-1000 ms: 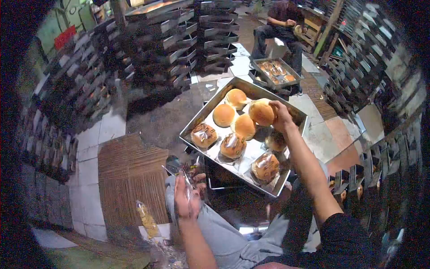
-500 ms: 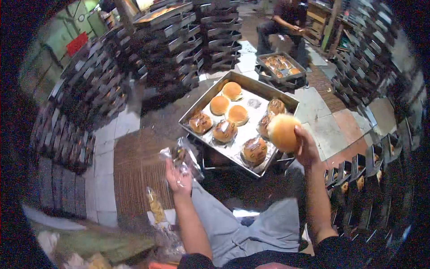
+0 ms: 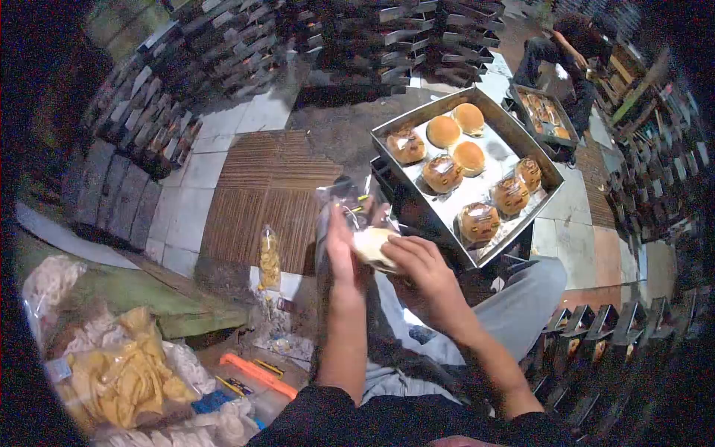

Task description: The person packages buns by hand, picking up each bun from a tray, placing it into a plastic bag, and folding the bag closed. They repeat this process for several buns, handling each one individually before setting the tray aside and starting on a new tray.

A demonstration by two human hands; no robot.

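We hold a clear bag (image 3: 339,205) upright in our left hand (image 3: 340,249), fingers pressed flat along its side. Our right hand (image 3: 418,270) is curled around a bun (image 3: 372,244), pinching it at the bag's mouth; the bun sits between both hands, just above our lap, and looks partly inside the plastic, though we cannot tell how far.

Just beyond our hands stands a metal tray (image 3: 417,119), resting on dark stacked trays rather than a bench. Three bare buns (image 3: 456,134) lie at its far end, near the middle. Wrapped buns (image 3: 479,220) lie around them, along the tray's near and right sides.

To our left a woven mat (image 3: 261,194) covers the tiled floor, with a small packet (image 3: 269,257) of yellow snacks standing at its near edge. A larger sack (image 3: 126,372) of yellow crisps lies at lower left. Beyond the tray, another person (image 3: 570,45) sits by a second tray (image 3: 544,112) of buns.
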